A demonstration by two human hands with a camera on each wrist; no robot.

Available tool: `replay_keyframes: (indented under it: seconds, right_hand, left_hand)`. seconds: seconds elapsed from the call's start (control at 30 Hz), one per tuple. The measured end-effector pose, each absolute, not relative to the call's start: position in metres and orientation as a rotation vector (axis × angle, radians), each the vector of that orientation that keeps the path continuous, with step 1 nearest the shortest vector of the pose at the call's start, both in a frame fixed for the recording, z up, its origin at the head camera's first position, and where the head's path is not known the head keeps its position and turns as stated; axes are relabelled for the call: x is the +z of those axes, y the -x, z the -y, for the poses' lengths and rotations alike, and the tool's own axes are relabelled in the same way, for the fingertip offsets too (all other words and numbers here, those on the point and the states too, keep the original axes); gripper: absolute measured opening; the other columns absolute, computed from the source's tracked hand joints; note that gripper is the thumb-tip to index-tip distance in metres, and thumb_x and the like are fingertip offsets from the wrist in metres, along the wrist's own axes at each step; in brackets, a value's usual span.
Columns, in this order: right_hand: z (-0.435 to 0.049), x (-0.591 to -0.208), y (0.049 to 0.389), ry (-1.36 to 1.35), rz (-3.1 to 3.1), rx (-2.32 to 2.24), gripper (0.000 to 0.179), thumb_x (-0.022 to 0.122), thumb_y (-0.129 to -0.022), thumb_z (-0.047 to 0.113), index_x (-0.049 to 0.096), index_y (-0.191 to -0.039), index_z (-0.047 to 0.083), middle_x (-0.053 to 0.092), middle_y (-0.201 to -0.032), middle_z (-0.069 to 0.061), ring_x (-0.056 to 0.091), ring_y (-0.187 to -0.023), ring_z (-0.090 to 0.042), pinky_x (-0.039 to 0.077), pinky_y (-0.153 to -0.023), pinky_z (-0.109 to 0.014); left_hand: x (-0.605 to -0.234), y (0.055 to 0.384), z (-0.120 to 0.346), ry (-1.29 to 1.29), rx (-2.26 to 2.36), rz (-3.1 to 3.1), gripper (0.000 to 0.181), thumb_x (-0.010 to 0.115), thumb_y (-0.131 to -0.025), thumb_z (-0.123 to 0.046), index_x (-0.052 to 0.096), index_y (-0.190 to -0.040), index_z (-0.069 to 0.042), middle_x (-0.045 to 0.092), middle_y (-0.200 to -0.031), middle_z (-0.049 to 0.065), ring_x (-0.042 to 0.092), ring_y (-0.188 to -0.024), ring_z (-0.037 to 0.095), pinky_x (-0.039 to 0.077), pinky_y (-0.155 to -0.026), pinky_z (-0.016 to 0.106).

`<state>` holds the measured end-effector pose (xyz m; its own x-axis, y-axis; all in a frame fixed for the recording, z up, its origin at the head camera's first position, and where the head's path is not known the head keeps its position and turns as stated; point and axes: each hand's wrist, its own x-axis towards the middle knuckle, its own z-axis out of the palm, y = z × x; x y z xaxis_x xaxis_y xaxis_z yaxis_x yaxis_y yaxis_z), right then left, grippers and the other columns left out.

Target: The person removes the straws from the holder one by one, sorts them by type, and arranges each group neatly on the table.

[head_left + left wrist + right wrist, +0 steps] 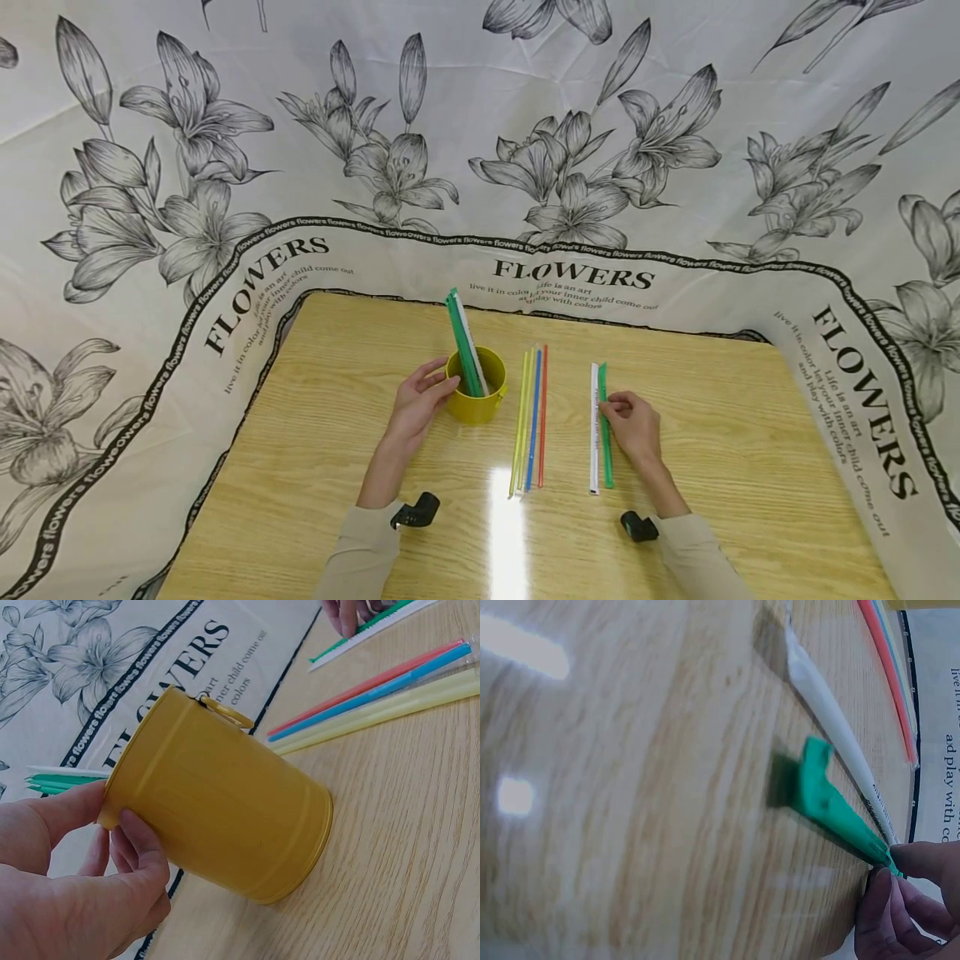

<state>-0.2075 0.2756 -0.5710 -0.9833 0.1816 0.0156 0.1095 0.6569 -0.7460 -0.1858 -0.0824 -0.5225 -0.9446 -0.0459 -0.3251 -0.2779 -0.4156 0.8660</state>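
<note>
A left hand (418, 403) pinches a yellow bucket (474, 411), the right hand (633, 423) a green straw (607, 454), whose sideways slip could knock the white straw (595, 442) at nine o'clock.

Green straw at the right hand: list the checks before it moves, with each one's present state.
1. Right hand pinches green straw: ok.
2. Left hand holds yellow bucket by the rim: ok.
3. Bucket has room beside the straws inside: ok.
4. Table between them bare: not ok; white straw, yellow straws, blue straw, red straw lie there.
5. White straw untouched by right hand: cannot tell.
</note>
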Motion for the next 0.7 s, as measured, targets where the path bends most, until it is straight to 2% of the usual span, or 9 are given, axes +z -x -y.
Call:
replay_keyframes:
  seconds: [0.13,0.43,0.7]
  right_hand:
    - [-0.275,-0.569,0.206,0.249,2.776,1.233,0.021,0.071,-0.096,0.010,0.070,-0.109,-0.006,0.071,-0.095,-0.019,0.065,-0.079,-0.020,0.045,-0.061,-0.015]
    - [-0.271,-0.553,0.208,0.235,2.759,1.278,0.023,0.062,-0.100,0.011,0.069,-0.116,-0.005,0.069,-0.104,-0.019,0.070,-0.093,-0.032,0.049,-0.062,-0.016]
    - [-0.261,-0.538,0.217,0.141,2.720,1.277,0.026,0.063,-0.100,0.012,0.068,-0.120,-0.005,0.070,-0.106,-0.019,0.070,-0.092,-0.034,0.049,-0.063,-0.016]
  left_hand:
    - [-0.523,0.186,0.082,0.465,2.480,-1.628,0.045,0.070,-0.097,-0.001,0.058,-0.140,-0.003,0.050,-0.120,0.014,0.058,-0.092,0.013,0.052,-0.097,0.033]
    - [-0.524,0.187,0.081,0.473,2.481,-1.630,0.045,0.070,-0.097,-0.002,0.058,-0.140,-0.002,0.050,-0.119,0.013,0.057,-0.092,0.013,0.053,-0.088,0.025]
    - [-0.525,0.187,0.081,0.480,2.474,-1.622,0.045,0.070,-0.097,-0.002,0.058,-0.141,-0.004,0.049,-0.121,0.013,0.056,-0.095,0.014,0.052,-0.095,0.028]
